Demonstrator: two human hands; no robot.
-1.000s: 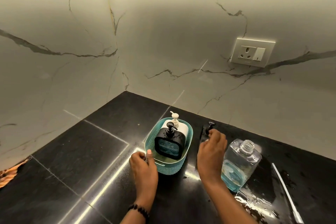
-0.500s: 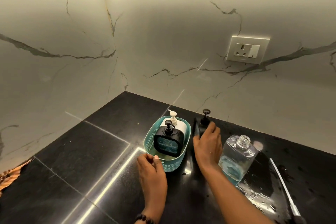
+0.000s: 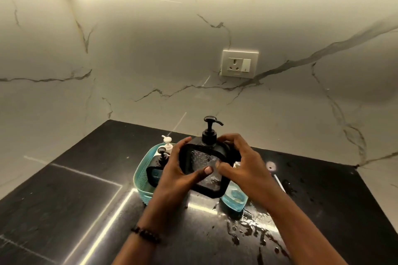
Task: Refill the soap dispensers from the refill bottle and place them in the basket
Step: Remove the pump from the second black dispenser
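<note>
Two hands (image 3: 215, 170) clamped on black dispenser (image 3: 203, 164) above teal basket (image 3: 140, 176) with two dispensers (image 3: 161, 157) inside

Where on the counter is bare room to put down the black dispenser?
Free: the dry black counter left of the teal basket, toward the corner. Crowded: the basket holds two dispensers; right of it stands the refill bottle, with wet splashes beside it.

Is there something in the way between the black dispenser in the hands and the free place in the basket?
Both hands hold the black dispenser beside the teal basket. The basket already holds two dispensers, one black and one white; whether room remains is hidden behind the left hand.
</note>
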